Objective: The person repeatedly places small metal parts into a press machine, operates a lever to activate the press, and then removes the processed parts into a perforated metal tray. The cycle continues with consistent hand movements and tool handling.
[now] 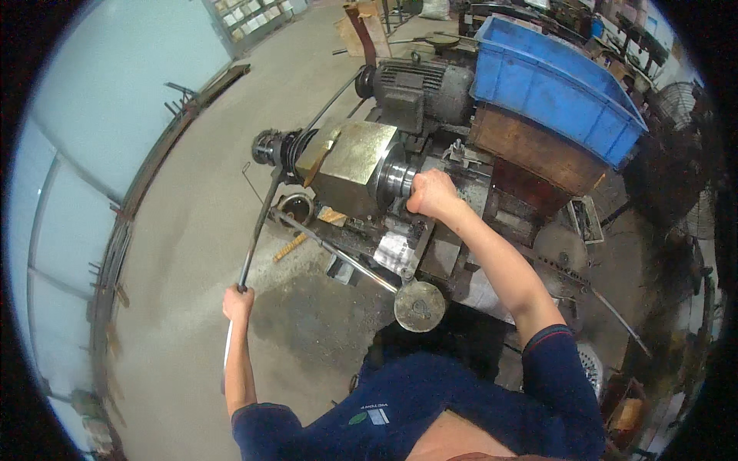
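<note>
While the left hand [238,303] has fingers closed around the long bar [256,244], seemingly for leverage, the right hand [432,193] curls at the spindle [397,180] of the headstock [347,154], fingertips hidden, so their grip cannot be told.

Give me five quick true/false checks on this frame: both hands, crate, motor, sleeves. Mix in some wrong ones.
1. The left hand's grip is closed around a long dark rod. True.

2. The blue crate sits on top of a brown box. True.

3. The right hand's grip is on the rim of the blue crate. False: it is at the end of the shiny metal cylinder.

4. The ribbed motor lies nearer the person than the round disc. False: the motor is farther away.

5. The person's dark sleeves are short, leaving both forearms bare. True.
</note>
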Tool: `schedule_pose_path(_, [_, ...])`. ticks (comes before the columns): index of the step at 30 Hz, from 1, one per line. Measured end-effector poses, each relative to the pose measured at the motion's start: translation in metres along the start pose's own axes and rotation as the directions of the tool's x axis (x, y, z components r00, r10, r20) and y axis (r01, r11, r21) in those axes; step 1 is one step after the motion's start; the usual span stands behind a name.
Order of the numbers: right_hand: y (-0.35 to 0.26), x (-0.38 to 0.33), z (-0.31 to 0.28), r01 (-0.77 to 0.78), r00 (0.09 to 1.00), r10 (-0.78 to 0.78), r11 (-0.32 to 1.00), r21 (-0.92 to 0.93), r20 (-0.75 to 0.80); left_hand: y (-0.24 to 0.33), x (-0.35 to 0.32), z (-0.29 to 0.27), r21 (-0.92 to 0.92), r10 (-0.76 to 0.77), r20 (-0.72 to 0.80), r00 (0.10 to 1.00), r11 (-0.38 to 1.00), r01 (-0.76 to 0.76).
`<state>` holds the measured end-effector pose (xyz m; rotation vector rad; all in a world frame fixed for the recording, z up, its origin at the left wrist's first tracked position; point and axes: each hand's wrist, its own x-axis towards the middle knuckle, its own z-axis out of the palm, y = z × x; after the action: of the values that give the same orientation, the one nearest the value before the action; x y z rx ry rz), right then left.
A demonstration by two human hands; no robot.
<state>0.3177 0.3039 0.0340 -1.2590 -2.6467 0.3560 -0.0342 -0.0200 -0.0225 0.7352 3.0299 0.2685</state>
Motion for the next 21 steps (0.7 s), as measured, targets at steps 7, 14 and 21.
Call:
schedule_pose_path(7, [-0.002,0.000,-0.006,-0.017,0.999,0.022,0.994,-0.107,0.048,0.024,-0.047,0.015,0.050,0.102,-0.141,0.985,0.994,-0.096])
schedule_pose_path(14, [0.007,-0.014,-0.010,0.002,0.985,-0.037,0.978,-0.207,-0.167,0.024,-0.039,0.008,0.029,0.090,-0.055,0.994,0.996,-0.088])
schedule_pose_path(21, [0.025,-0.092,-0.038,0.293,0.869,-0.266,0.956,0.000,-0.418,0.111,-0.068,-0.055,-0.156,0.631,-0.080,0.771,0.756,-0.635])
